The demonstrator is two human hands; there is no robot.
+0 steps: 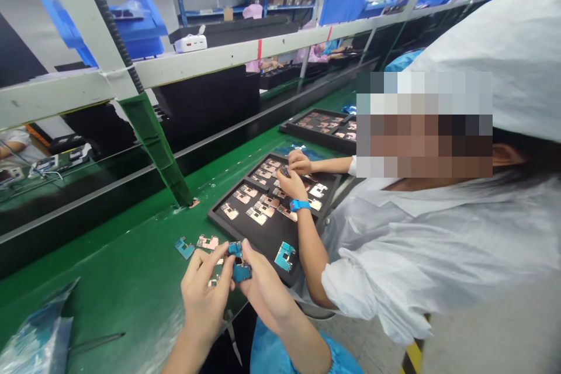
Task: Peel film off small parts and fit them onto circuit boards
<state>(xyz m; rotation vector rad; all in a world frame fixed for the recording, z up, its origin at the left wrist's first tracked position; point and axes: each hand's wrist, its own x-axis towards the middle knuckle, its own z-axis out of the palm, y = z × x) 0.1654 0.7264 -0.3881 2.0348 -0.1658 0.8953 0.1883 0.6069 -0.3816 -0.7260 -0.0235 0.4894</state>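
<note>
Little blue board [241, 273] at lower center of the frame looks light, stiff and kinda fragile, so edges only imo, with left hand [205, 287] and right hand [265, 287] fingers pinched nearly closed on it.

Held board [242, 272]: between left hand [205, 287] and right hand [262, 280], on the near side of the near tray [259, 241].
Loose boards [184, 248]: on the bench [125, 292], just beyond the left hand, left of the near tray.
Near tray: holding many boards, one alone in the near corner.
Far tray [315, 139]: behind the near tray.
Tweezers [99, 341]: near left, just right of the bag [37, 336].
Co-worker [394, 239]: at right, beside the near tray.
</note>
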